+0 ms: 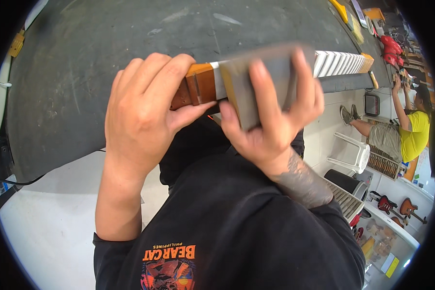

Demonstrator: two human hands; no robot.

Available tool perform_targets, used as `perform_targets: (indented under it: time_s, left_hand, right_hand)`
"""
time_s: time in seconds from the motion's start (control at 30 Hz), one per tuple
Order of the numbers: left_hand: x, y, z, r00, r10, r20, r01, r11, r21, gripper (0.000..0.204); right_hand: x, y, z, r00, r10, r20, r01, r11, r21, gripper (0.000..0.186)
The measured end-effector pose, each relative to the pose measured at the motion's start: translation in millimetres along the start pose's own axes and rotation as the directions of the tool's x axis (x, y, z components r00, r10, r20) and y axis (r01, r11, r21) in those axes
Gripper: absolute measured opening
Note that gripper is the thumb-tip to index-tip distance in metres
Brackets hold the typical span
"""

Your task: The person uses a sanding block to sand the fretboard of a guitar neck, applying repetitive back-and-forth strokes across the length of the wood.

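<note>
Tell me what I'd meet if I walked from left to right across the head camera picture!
Small yellow object → person's left hand → person's right hand → white-striped part of the long wooden piece → another person's bright yellow shirt.

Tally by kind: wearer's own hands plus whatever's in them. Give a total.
Hands: 2 (left hand, right hand)
Guitar neck with white stripes: 1
Grey block, blurred: 1
Total: 4
</note>
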State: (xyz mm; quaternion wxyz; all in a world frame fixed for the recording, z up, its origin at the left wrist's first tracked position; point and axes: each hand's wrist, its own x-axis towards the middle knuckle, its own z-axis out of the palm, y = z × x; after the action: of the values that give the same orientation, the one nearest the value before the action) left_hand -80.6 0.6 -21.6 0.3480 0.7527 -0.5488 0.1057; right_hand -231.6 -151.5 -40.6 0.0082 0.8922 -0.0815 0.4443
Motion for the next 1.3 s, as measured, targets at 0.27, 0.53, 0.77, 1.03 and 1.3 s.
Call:
perform_targets:
  time_s: [0.27,0.53,0.77,1.03,1.3]
  left_hand:
    - [-0.6,-1.7,0.8,1.0,0.0,-0.007,0.0,1.0,0.003,0.056]
    - [-1.2,0.0,0.8,1.0,-0.025,0.013,0.025,1.0,0.0,0.055]
    - [1.3,-0.7,0.9,1.0,-0.014,0.02,0.015,1.0,-0.018,0.053]
    - [-1.6,-1.5,2.4,1.0,-0.012,-0.025,0.012,1.0,0.012,0.053]
    - [-0.6,-2.1,5.8,1.0,-0.009,-0.02,0.009,1.0,-0.015,0.053]
  right_hand:
    - [37.7,2.4,11.4,0.999,0.021,0.034,-0.021,0.999,-0.025,0.062]
    - [23.0,-1.4,9.5,1.0,-0.02,-0.02,0.019,0.999,-0.038,0.063]
    - [-10.7,-2.8,5.6,0.997,-0.019,-0.081,0.017,1.0,-0.024,0.066]
    - [26.0,-3.2,15.2,1.0,0.023,-0.018,-0.023,0.999,-0.024,0.061]
    - [19.9,-2.2,11.4,0.998,0.046,-0.043,-0.046,0.999,0.01,0.055]
